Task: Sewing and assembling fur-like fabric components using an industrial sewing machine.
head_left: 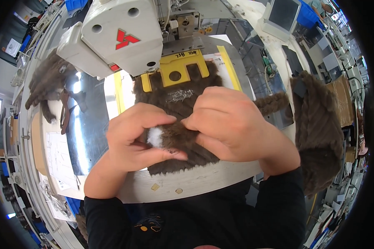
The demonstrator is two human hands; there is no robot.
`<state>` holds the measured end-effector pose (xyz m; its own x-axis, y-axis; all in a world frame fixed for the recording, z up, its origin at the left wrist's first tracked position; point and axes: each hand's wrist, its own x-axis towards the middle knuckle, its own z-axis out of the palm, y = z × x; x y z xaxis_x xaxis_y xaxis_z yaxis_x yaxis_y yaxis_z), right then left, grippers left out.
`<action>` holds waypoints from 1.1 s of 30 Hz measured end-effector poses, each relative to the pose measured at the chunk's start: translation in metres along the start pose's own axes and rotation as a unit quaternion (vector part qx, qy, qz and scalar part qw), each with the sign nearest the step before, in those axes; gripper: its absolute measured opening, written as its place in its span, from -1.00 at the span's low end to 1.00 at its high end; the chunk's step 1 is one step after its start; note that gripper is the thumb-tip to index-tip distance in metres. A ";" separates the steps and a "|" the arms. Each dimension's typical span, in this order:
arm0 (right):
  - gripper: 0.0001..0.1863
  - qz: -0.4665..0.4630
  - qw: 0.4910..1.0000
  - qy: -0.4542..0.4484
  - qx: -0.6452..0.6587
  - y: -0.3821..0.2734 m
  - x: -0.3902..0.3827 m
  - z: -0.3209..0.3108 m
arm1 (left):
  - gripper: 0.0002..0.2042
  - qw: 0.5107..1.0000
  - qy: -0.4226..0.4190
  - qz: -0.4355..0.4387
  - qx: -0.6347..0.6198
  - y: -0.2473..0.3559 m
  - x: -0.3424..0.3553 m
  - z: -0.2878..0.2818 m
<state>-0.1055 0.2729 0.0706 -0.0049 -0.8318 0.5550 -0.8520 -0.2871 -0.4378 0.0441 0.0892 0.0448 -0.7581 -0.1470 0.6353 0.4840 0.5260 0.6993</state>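
Note:
Both hands are at a small brown plush piece (pixel 176 137) with a tuft of white stuffing (pixel 155 137) showing at its left end. My left hand (pixel 131 135) curls around that end, thumb below and fingers above. From the other side my right hand (pixel 228 122) pinches the piece between closed fingertips. Beneath them lies a larger brown fur fabric panel (pixel 187 165), with light stitching (pixel 179 96) on its upper middle. A yellow cut-out plate (pixel 170 68) rests over the panel's far edge.
The white sewing machine head (pixel 120 41) overhangs the far left of the work. More brown plush pieces lie at the left (pixel 50 79), and a long brown fur piece (pixel 318 128) hangs at the right. A narrow plush strip (pixel 272 103) sits beside my right wrist. A grey screen (pixel 282 16) stands far right.

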 end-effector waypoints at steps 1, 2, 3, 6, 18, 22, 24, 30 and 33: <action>-0.78 -0.004 1.000 0.009 0.001 0.001 0.000 0.001 | -0.67 0.999 -0.023 0.018 0.019 -0.002 -0.001 0.000; -0.78 -0.007 1.000 0.018 0.002 0.001 0.000 0.002 | -0.67 0.998 -0.046 0.037 0.039 -0.004 -0.001 -0.001; -0.78 -0.009 1.000 0.018 0.004 0.001 0.000 0.003 | -0.67 0.998 -0.045 0.036 0.040 -0.005 -0.004 -0.002; -0.78 0.000 1.000 0.002 -0.002 0.002 -0.001 0.004 | -0.69 0.999 -0.046 0.010 0.020 -0.005 -0.009 -0.006; -0.67 0.168 0.980 -0.094 0.057 0.009 0.004 -0.003 | -0.66 0.869 0.200 -0.219 -0.397 -0.021 -0.012 -0.017; -0.64 0.145 0.988 0.014 0.045 0.019 0.003 0.015 | -0.69 0.851 0.199 -0.193 -0.446 -0.021 -0.011 -0.012; -0.67 0.129 0.986 -0.101 0.009 0.026 0.001 0.009 | -0.67 0.848 0.185 -0.180 -0.464 -0.020 -0.006 -0.009; -0.74 0.101 0.986 -0.052 -0.123 0.017 0.000 0.011 | -0.60 0.926 0.090 -0.165 -0.329 -0.025 -0.014 -0.008; -0.75 0.086 0.986 -0.020 -0.141 0.015 0.004 0.006 | -0.56 0.940 0.123 -0.157 -0.278 -0.023 -0.018 -0.008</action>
<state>-0.1145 0.2626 0.0618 -0.1460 -0.8762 0.4593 -0.9523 -0.0012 -0.3050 0.0500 0.0727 0.0194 -0.8106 -0.4475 0.3778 0.4591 -0.0850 0.8843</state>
